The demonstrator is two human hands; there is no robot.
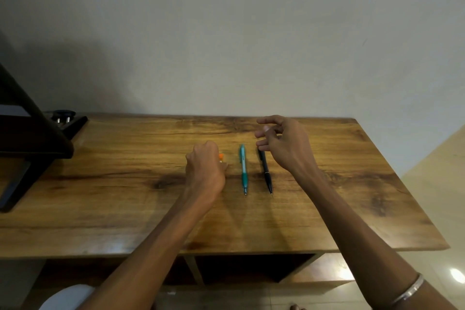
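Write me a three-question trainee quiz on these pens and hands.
1. True or false: the teal pen lies between the orange pen and the black pen.
2. Which pen does the left hand grip? A orange, B teal, C black.
3. Fill in: the right hand is nearest the ____ pen.
Key: 1 true; 2 A; 3 black.
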